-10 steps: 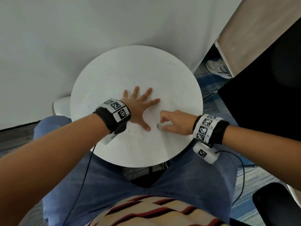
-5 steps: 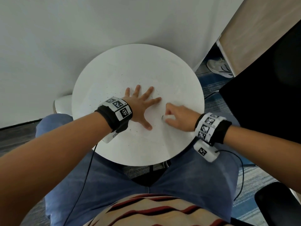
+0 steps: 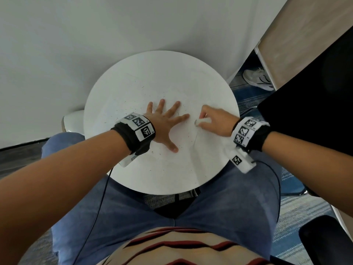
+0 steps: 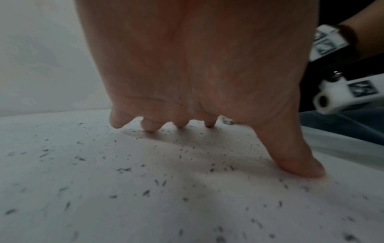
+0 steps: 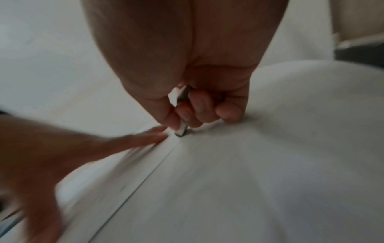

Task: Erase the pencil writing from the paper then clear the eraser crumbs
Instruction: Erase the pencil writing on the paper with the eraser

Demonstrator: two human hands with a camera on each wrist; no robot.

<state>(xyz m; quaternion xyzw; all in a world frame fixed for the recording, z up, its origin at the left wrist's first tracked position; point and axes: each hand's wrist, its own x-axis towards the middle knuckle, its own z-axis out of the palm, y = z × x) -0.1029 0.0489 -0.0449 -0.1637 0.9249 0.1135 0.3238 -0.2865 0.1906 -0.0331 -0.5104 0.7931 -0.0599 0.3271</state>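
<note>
Pressing flat with fingers spread, the left hand (image 3: 165, 124) pins the white sheet of paper (image 3: 172, 163) to the round white desk (image 3: 118, 88) at the centre of the head view, its grip open and holding nothing. Just right of its index fingertip, the right hand (image 3: 216, 122) has thumb and curled fingers pinched round a small white block eraser (image 3: 200, 122), whose darkened lower corner (image 5: 180, 132) touches the sheet close to the paper's edge line. Small dark eraser crumbs (image 4: 145, 192) lie scattered across the sheet around and below the left hand. No pencil marks are plain enough to make out, so how much writing remains is unclear. To rub well here, I would judge short strokes running away from the pinning fingers safest, so the sheet stays taut and does not buckle, with light pressure near the edge where paper creases easily.
</note>
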